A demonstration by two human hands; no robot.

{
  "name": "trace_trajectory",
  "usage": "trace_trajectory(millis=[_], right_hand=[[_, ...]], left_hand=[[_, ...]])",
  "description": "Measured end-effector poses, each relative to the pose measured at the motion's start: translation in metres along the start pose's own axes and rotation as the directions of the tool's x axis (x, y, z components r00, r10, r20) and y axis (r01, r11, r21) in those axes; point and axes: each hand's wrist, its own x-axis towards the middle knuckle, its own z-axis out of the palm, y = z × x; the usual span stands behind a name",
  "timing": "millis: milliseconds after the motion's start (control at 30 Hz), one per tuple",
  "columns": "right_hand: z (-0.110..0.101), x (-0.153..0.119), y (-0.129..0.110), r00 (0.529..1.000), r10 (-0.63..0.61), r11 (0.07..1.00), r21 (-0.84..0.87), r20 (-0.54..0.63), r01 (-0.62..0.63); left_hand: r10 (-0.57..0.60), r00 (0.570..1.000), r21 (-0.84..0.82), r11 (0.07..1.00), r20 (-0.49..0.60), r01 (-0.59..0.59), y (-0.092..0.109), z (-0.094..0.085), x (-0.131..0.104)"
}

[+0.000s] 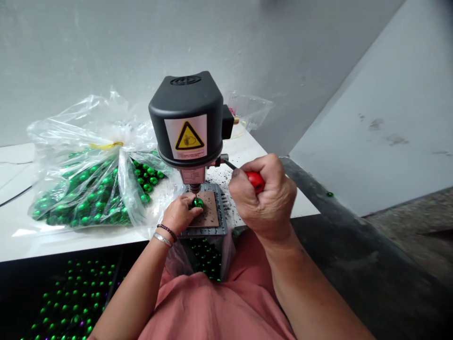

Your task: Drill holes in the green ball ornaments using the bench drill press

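Observation:
My left hand pinches a shiny green ball against a brown board on the base of a small drill press. Directly above the ball is the drill bit, its tip at or very near the top; I cannot tell whether it has entered. My right hand is wrapped round the red knob of the press's feed lever, to the right of the machine.
A tied clear plastic bag full of green balls lies left of the press on the white table. Dark shavings scatter around the base. Below the table edge are more green balls. One stray ball rests on the floor at right.

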Motion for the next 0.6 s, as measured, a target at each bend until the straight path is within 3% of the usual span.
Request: trace_trajectory(millis=[100, 600], right_hand=[[0.001, -0.009, 0.002, 0.999, -0.037, 0.999, -0.003, -0.013, 0.037], [0.018, -0.042, 0.009, 0.99, 0.009, 0.999, 0.045, -0.142, -0.003]], left_hand=[[-0.014, 1.0, 0.014, 1.0, -0.003, 0.014, 0.001, 0.0, 0.0], [-0.048, 0.999, 0.007, 0.999, 0.009, 0.048, 0.001, 0.001, -0.001]])
